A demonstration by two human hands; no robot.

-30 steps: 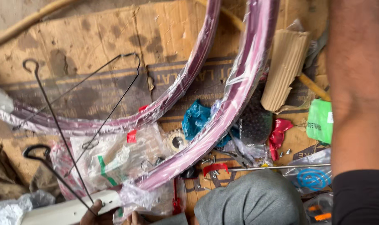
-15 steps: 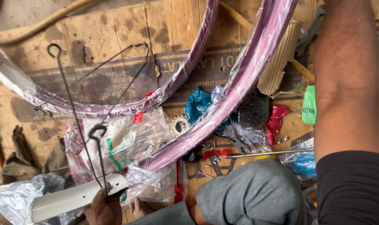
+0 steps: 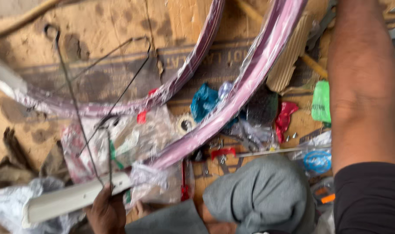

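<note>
My left hand [image 3: 105,212] is at the bottom edge, closed around a white mudguard [image 3: 63,201] where its thin dark wire stays [image 3: 76,108] meet it. The stays rise up and left over the cardboard. Two purple wheel rims wrapped in clear plastic curve across the floor, the nearer rim [image 3: 258,86] ending close to my hand and the farther rim [image 3: 193,65] behind it. My right hand is not visible. A bare limb with black cloth [image 3: 362,108] runs up the right side and its end is cut off by the frame.
Stained cardboard [image 3: 119,26] covers the floor. Clear bags of small parts [image 3: 132,138], a teal bag [image 3: 204,102], a red wrapper [image 3: 286,115], a green packet [image 3: 321,102] and a blue coil [image 3: 317,161] lie among the rims. Grey cloth [image 3: 262,195] bulges at bottom centre.
My left hand and the white mudguard have come further up into view, with the wire stays swinging slightly right. The rims and the litter stay in place.
</note>
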